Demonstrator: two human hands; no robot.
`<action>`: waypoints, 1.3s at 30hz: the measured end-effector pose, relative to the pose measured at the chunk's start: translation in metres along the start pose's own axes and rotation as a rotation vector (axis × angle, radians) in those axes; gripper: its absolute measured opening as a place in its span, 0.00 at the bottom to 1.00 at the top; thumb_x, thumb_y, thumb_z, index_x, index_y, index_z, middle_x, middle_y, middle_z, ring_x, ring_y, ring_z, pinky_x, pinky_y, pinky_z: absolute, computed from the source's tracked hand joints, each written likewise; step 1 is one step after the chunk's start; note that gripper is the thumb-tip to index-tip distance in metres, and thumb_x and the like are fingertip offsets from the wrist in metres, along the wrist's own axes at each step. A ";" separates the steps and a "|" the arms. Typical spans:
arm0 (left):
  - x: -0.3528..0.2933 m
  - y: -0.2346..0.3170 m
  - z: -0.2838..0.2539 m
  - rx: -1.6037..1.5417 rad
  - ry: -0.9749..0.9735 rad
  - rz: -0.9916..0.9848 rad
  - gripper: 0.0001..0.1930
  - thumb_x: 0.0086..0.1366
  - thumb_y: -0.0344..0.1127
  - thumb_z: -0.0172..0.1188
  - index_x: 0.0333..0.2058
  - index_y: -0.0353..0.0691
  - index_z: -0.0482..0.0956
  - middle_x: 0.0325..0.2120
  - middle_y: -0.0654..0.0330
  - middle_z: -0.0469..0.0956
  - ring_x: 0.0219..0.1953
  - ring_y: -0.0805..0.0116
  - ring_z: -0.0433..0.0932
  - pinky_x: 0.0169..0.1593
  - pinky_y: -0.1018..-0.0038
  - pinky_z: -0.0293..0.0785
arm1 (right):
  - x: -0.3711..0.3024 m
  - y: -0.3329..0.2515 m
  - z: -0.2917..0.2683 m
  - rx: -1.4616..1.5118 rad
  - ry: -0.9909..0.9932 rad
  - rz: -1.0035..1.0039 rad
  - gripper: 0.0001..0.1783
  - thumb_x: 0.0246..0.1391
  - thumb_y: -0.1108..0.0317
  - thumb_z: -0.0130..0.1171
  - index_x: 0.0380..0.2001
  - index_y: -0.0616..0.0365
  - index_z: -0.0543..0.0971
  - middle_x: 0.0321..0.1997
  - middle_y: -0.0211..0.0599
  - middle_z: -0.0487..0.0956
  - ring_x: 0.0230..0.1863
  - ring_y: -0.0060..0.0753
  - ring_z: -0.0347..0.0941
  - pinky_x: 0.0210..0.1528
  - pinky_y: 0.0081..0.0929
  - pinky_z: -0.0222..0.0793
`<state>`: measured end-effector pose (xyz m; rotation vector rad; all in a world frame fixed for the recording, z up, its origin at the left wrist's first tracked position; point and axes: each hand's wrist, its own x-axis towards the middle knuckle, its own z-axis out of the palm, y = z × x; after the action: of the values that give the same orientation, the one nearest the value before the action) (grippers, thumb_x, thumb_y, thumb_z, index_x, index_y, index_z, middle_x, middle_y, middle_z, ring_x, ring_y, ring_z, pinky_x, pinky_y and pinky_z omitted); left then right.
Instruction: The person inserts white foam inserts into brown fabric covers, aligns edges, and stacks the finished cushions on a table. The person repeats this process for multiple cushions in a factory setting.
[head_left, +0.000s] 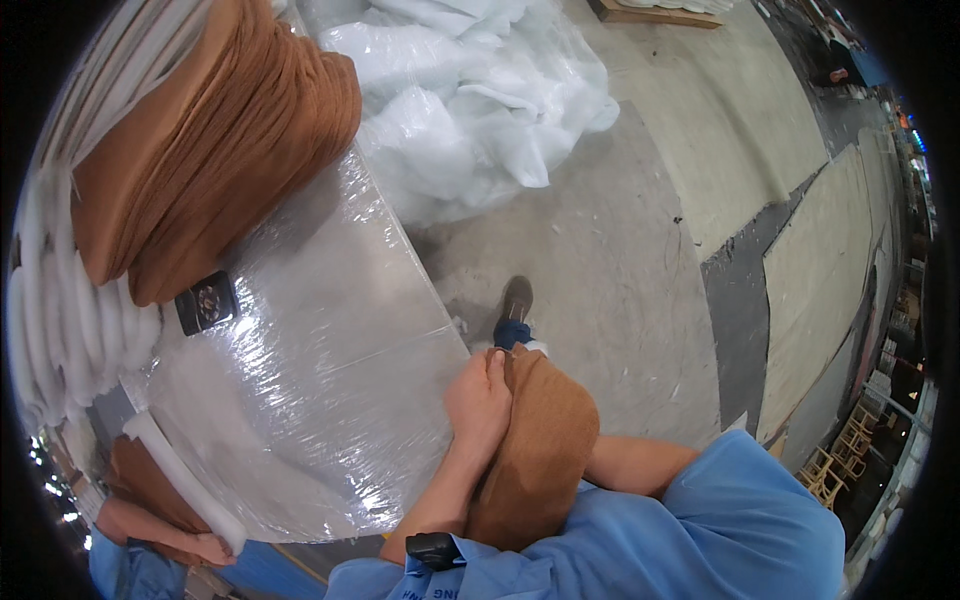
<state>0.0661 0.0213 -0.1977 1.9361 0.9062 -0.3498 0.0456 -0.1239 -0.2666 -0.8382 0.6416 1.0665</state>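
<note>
A brown fabric cover (540,440), rounded at its far end, hangs in front of my body. My left hand (480,400) is closed on its upper left edge, thumb lying along the fabric. My right forearm (640,463) runs behind or into the cover; that hand is hidden, so its fingers do not show. To the left, a thick pile of similar brown covers (240,150) lies on a table (330,400) wrapped in clear plastic. A small dark object (207,304) with a shiny face sits beside the pile.
White padded pieces (80,300) are stacked at the far left. Nearby, a co-worker's hand (205,548) touches a white pad and brown fabric. White wadding in clear plastic (470,100) lies beyond the table. Flat sheets (720,120) cover the floor at right; wooden frames (840,455) stand farther off.
</note>
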 end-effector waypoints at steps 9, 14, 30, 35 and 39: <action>-0.013 0.018 -0.004 0.022 0.019 0.238 0.17 0.77 0.45 0.54 0.39 0.36 0.80 0.33 0.40 0.82 0.38 0.34 0.80 0.40 0.50 0.74 | -0.015 -0.032 0.004 0.418 -0.207 -0.062 0.41 0.69 0.24 0.38 0.55 0.48 0.80 0.50 0.31 0.83 0.51 0.34 0.78 0.57 0.38 0.74; 0.002 0.029 0.001 0.126 -0.046 0.288 0.18 0.76 0.46 0.55 0.37 0.35 0.80 0.33 0.41 0.82 0.39 0.37 0.80 0.41 0.50 0.74 | -0.029 -0.067 0.022 0.576 -0.312 -0.048 0.24 0.74 0.42 0.51 0.49 0.52 0.79 0.42 0.27 0.81 0.49 0.30 0.76 0.53 0.35 0.72; 0.026 0.037 0.054 -0.001 -0.099 0.338 0.13 0.74 0.37 0.58 0.33 0.32 0.77 0.36 0.50 0.76 0.39 0.45 0.77 0.44 0.58 0.73 | -0.003 -0.021 -0.025 0.363 -0.031 -0.054 0.23 0.74 0.43 0.53 0.50 0.53 0.80 0.42 0.27 0.81 0.45 0.26 0.76 0.50 0.31 0.73; 0.038 0.029 0.063 -0.108 -0.163 0.262 0.15 0.73 0.38 0.59 0.31 0.32 0.79 0.33 0.48 0.77 0.37 0.46 0.78 0.43 0.58 0.73 | -0.003 0.001 -0.027 0.173 0.088 -0.121 0.23 0.73 0.44 0.53 0.50 0.53 0.80 0.42 0.26 0.82 0.44 0.25 0.76 0.49 0.30 0.74; 0.044 0.014 0.068 -0.034 -0.254 0.267 0.19 0.73 0.43 0.59 0.30 0.30 0.80 0.31 0.46 0.78 0.36 0.45 0.78 0.43 0.58 0.73 | -0.006 0.009 -0.024 0.047 0.180 -0.223 0.23 0.73 0.44 0.54 0.50 0.53 0.80 0.42 0.26 0.82 0.44 0.24 0.77 0.49 0.29 0.74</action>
<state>0.1142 -0.0208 -0.2497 1.9005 0.4792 -0.4072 0.0337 -0.1448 -0.2770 -0.9487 0.7030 0.7774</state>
